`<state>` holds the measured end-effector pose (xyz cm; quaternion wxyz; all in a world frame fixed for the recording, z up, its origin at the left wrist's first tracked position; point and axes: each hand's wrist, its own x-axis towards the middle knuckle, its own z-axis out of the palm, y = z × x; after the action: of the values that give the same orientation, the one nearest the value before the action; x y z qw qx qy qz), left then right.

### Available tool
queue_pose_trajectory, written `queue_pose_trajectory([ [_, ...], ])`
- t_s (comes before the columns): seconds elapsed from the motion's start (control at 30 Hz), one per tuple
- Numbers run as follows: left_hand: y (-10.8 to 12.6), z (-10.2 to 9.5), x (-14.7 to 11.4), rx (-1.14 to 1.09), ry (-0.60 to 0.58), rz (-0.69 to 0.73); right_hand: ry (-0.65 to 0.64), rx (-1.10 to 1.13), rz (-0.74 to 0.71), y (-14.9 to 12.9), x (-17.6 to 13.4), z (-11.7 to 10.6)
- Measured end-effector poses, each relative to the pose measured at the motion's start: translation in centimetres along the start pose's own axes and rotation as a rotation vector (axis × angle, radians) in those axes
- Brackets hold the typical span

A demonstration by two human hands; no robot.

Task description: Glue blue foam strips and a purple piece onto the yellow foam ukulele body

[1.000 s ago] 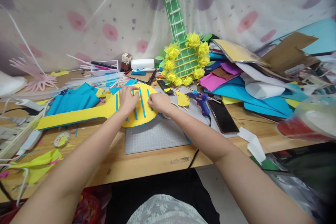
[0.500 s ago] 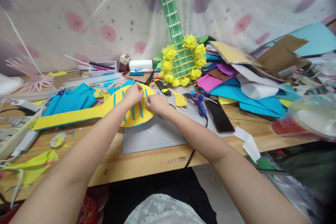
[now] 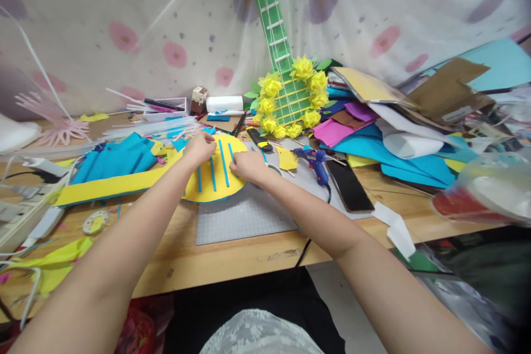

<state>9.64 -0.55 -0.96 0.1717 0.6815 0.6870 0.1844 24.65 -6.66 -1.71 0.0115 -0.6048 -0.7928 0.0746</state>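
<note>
Craft workspace, wooden table (image 3: 244,257), glue gun (image 3: 317,167), coloured paper (image 3: 365,145)

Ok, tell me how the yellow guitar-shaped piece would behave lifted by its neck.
The yellow guitar-shaped piece looks thin, so it is probably light. Its straight neck suggests some stiffness, though, long and narrow, it might flex. The slim blue strips might snag.

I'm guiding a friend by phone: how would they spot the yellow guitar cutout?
On the wooden table, find the upright green guitar. Nearer the viewer and leftward is the yellow guitar cutout, left hand and right hand at its round body. Unlike its green neighbour, trimmed with yellow flowers, it lies flat and bears blue strips.
</note>
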Motion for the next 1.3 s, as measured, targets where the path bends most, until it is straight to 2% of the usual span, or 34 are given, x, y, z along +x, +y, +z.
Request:
queue_pose_trajectory([
  [0.23,2.2,0.0,-1.8,0.209,0.006,0.043,0.026,0.009,0.004,0.1,0.1,0.5],
  [0.37,3.0,0.9,-2.0,0.188,-0.076,0.078,0.11,0.044,0.022,0.5,-0.2,0.3],
  [0.43,3.2,1.6,-1.8,0.048,-0.151,0.089,0.151,0.06,0.036,0.9,-0.6,0.1],
  [0.53,3.9,2.7,-1.8,-0.343,-0.282,0.063,0.187,0.088,0.05,1.5,-1.3,-0.1],
  [0.6,4.7,3.3,-2.1,-0.58,-0.312,0.019,0.212,0.119,0.056,1.9,-1.8,-0.3],
  [0.67,5.4,3.6,-2.6,-0.755,-0.288,-0.035,0.261,0.166,0.053,2.9,-2.3,-1.0],
  [0.77,5.7,3.6,-3.2,-0.958,-0.258,-0.096,0.452,0.279,0.075,6.0,-3.9,-3.1],
  [0.87,4.6,3.1,-3.4,-1.042,-0.258,-0.077,0.795,0.43,0.196,11.1,-6.7,-5.2],
  [0.93,3.5,2.8,-3.2,-1.08,-0.219,-0.049,0.966,0.535,0.294,14.6,-8.7,-5.3],
  [1.0,2.5,2.5,-2.9,-1.144,-0.162,-0.025,0.92,0.597,0.354,17.2,-10.4,-4.0],
  [1.07,1.8,2.4,-2.6,-1.218,-0.102,-0.01,0.7,0.629,0.389,18.6,-11.3,-1.7],
  [1.17,1.4,2.5,-2.5,-1.281,-0.05,-0.013,0.433,0.643,0.401,18.7,-11.2,1.9],
  [1.23,1.3,2.7,-2.7,-1.294,-0.034,-0.024,0.391,0.595,0.456,18.3,-10.7,3.4],
  [1.3,1.4,2.9,-3.2,-1.288,-0.027,-0.028,0.386,0.537,0.52,17.9,-10.1,3.9],
])
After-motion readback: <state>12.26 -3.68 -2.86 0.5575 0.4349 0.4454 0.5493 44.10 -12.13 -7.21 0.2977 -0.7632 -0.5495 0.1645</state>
